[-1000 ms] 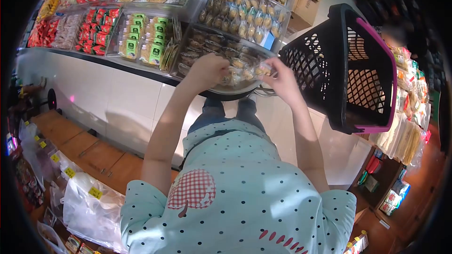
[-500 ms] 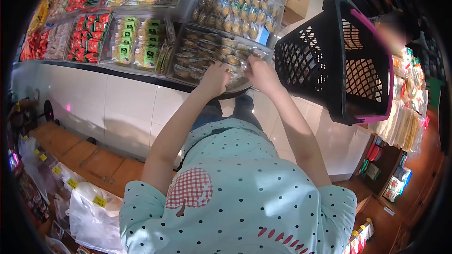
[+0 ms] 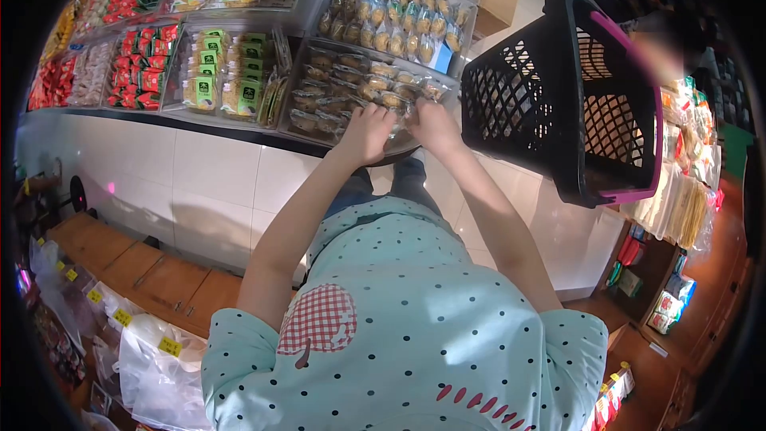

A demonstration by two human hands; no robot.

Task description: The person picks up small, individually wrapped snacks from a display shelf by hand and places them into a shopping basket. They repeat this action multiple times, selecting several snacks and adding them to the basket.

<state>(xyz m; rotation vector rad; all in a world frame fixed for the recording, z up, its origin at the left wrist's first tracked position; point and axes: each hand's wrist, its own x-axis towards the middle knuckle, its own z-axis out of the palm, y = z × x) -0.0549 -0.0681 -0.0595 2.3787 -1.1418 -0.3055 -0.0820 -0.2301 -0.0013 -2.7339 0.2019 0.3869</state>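
My left hand (image 3: 365,131) and my right hand (image 3: 435,123) are close together at the front edge of a clear bin (image 3: 307,84) of brown pastries in clear wrappers. Both hands have their fingers curled on a few wrapped pastries (image 3: 396,121) held between them, low against the bin's contents. My fingers hide most of the packets. A black shopping basket with a pink rim (image 3: 630,96) hangs just right of my right hand.
More clear bins line the shelf: yellow wrapped snacks (image 3: 399,20) behind, green-labelled packs (image 3: 219,84) and red packs (image 3: 144,72) to the left. White tiled counter front (image 3: 207,183) is below. Bagged goods (image 3: 152,351) lie on the floor at left; a packet rack (image 3: 678,199) stands at right.
Both hands have come closer together and sunk lower into the pastry bin with the wrapped pastries. The view has shifted slightly, so the basket sits a little higher and nearer.
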